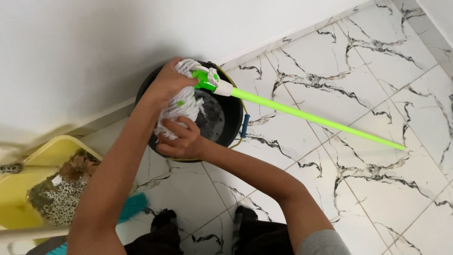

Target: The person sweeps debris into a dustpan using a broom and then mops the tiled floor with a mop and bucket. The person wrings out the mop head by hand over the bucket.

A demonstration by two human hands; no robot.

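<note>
Fingers of both hands clamp the white mop head point(181, 101) over the black bucket point(231, 113).
From my view, left hand point(167, 82) grips above, right hand point(181, 139) below; hard twisting could tip that bucket or swing the green handle point(311, 115).

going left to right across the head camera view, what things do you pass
Yellow plastic tub → leopard-print cloth with a brown flower → white string mop head, gripped by left hand and right hand over the black round bucket → bright green mop handle.
</note>
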